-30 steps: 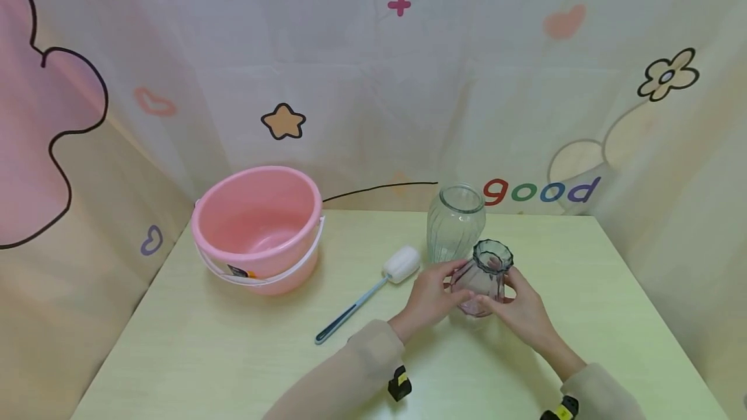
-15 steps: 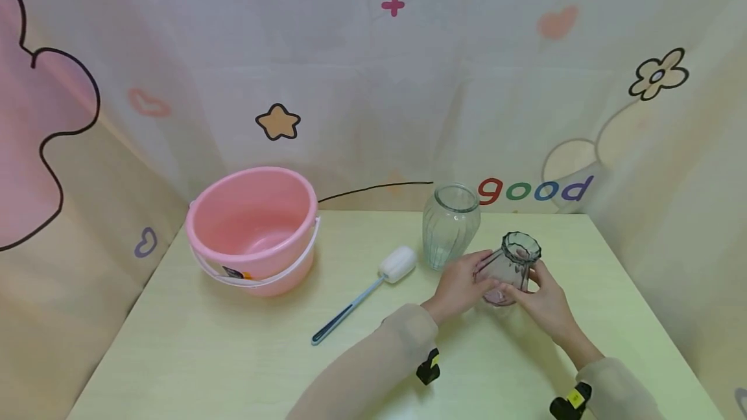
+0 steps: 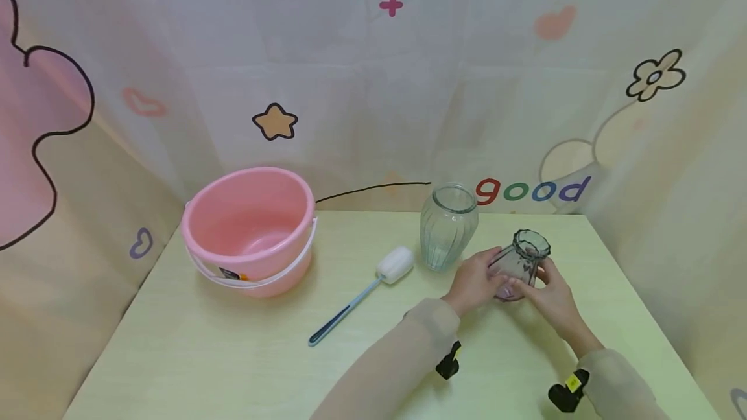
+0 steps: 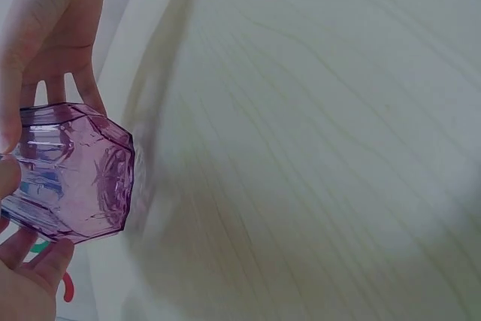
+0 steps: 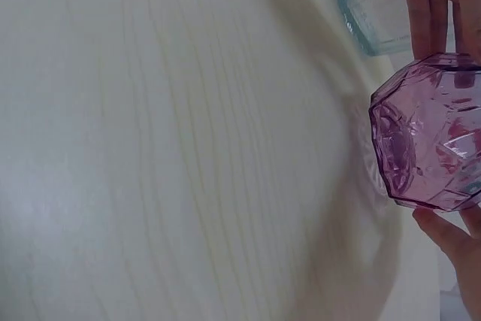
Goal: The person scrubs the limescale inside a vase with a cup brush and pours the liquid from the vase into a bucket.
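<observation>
A small faceted glass vase, purple below and smoky grey at its scalloped rim, is held between both hands at the table's right side. My left hand grips its left side, and my right hand grips its right side, thumbs toward me. Its mouth faces up. In the left wrist view the purple vase shows its base close to the tabletop; whether they touch I cannot tell. Behind and to the left stands a taller clear greenish glass vase, upright and apart from my hands.
A bottle brush with a white sponge head lies left of my hands. Farther left stands a pink bucket with a white handle. The pale table meets a printed curtain at the back and sides.
Both hands have carried the purple vase rightward and slightly back, away from the front of the tall vase. The tall vase, brush and bucket stay in place; the view has shifted slightly.
</observation>
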Action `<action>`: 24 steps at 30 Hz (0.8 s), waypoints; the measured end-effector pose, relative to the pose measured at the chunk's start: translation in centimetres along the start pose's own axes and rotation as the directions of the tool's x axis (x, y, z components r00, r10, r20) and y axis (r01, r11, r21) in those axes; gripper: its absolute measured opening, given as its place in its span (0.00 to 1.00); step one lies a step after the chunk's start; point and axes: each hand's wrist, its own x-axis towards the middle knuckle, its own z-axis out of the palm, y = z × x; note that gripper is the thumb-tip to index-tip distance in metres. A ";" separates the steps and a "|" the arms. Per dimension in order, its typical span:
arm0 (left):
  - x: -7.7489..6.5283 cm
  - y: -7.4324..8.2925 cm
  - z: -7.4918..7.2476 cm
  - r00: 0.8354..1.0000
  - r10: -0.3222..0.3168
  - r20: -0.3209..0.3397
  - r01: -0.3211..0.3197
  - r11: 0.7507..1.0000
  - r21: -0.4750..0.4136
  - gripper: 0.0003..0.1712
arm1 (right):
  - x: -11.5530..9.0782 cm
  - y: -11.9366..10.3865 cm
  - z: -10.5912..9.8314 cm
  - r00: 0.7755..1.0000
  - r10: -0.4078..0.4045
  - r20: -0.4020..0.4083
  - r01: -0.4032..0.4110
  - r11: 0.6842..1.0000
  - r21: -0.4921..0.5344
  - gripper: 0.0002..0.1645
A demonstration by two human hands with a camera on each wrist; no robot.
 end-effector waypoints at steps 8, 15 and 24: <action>0.3 0.0 0.8 1.000 -0.022 0.005 0.021 0.999 0.026 0.29 | 0.3 1.2 -0.2 1.000 0.010 0.003 -0.010 1.000 0.019 0.47; 0.4 0.3 1.2 1.000 -0.031 -0.006 0.031 0.999 0.033 0.29 | 0.7 2.9 -0.4 1.000 -0.008 -0.002 0.008 1.000 0.026 0.47; 0.3 0.1 1.6 1.000 -0.018 0.000 0.018 0.997 0.077 0.29 | 0.0 1.8 0.0 0.997 -0.079 0.007 0.078 0.996 0.038 0.44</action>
